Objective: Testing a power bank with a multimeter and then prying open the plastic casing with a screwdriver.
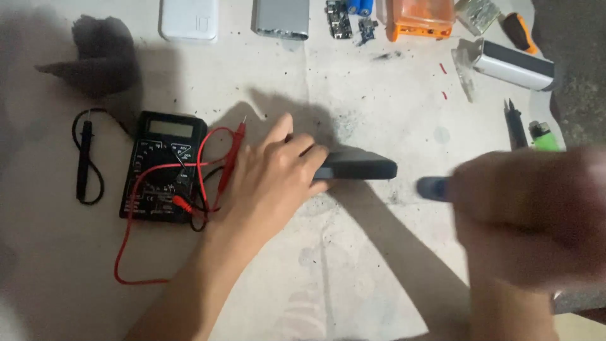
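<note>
Dark slab-shaped case (356,167) is lying flat near the middle of the table (353,265), its left end tucked under the fingers (303,146) of the left hand (271,180), which are closing over its top and near edge and pinning it down. Its right end is poking out free toward the right hand (530,215). The long axis is running left to right across the view, tilted only slightly, with the rounded free end pointing right.

The right hand is blurring in motion; its fingers are curling around a dark blue handle or tip (434,188) that is aiming left at the case's free end, just short of touching it. What tool it is cannot be made out.

Judging by its look, the case is a rigid plastic shell, fairly light, with a matt surface that should not slip much; gripping across its short width near one end, as the left hand is doing, seems the surest hold.

Just left of the left hand a black multimeter (164,167) is sitting with its red lead (235,146) looping over it. Further right, a green lighter (543,136) is lying near the table edge.
</note>
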